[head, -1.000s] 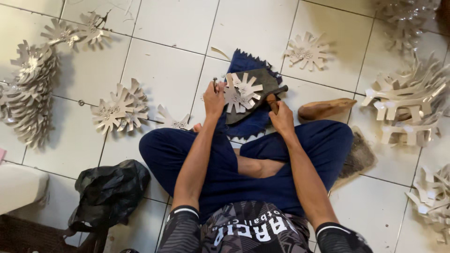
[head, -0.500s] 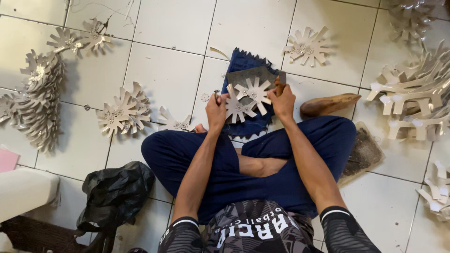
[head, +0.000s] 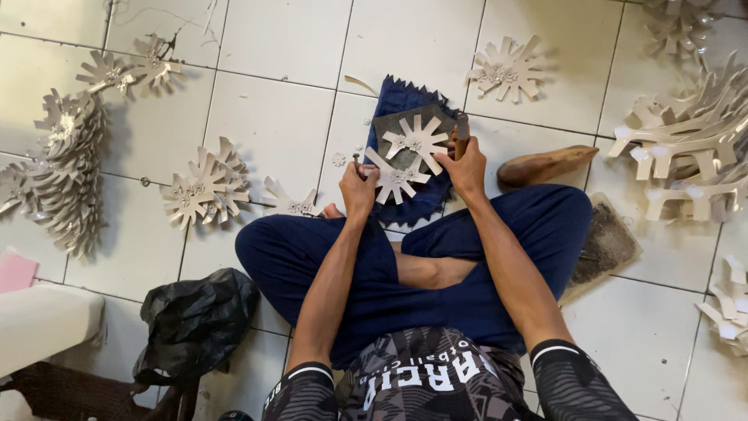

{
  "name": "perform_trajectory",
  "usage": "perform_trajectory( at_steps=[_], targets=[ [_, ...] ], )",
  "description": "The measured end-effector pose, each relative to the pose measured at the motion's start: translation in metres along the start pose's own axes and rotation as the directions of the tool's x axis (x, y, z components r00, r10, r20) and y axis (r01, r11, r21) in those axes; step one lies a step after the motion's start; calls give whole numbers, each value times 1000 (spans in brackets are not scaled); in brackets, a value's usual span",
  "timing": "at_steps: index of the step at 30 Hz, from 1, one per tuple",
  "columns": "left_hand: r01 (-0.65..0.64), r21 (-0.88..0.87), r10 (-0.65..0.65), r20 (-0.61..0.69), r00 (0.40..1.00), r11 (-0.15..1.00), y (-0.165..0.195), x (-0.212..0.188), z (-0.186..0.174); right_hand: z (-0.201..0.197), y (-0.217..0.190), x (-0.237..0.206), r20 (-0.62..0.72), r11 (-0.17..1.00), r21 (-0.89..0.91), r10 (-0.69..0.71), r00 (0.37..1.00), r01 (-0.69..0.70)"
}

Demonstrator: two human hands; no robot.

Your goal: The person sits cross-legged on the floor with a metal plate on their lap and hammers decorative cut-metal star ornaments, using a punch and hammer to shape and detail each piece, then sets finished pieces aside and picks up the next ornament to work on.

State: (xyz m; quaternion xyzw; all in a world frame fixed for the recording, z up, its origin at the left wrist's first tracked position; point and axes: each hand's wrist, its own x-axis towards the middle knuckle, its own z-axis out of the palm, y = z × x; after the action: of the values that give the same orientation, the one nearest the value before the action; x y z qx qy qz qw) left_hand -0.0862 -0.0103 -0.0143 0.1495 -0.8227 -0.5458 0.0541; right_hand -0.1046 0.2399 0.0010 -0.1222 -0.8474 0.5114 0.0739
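Left hand (head: 358,189) — closed on a small metal tool (head: 357,162), its tip set at the edge of a pale star-shaped cut-out (head: 392,178). Right hand (head: 466,168) — gripped round a dark wooden handle (head: 461,132), held upright beside a second cut-out (head: 415,140). Both cut-outs are laid on a grey pad (head: 389,125) over a blue cloth (head: 405,97), spread on the tiled floor (head: 280,117) before crossed legs. A wooden form (head: 545,165) is set just right of the cloth.
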Motion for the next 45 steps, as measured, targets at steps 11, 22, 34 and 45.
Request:
perform_trajectory(
  at_steps=[11, 22, 34, 45],
  targets=[
    [-21, 30, 20, 22, 1000, 999, 0, -2, 5, 7, 3, 8, -4, 996, -34, -82, 997, 81],
    [-287, 42, 290, -134, 948, 957, 15, 0, -5, -5, -9, -3, -246, 999, -50, -21, 969, 9],
    [-412, -68, 412, 305, 859, 909, 35, -17, 4, -14, -21, -68, 79, 859, 493, 114, 990, -138],
    [-410, -174, 437, 161, 885, 895, 34, -7, 7, 27, -24, -30, -57, 969, -143, -212, 976, 202]
  ],
)
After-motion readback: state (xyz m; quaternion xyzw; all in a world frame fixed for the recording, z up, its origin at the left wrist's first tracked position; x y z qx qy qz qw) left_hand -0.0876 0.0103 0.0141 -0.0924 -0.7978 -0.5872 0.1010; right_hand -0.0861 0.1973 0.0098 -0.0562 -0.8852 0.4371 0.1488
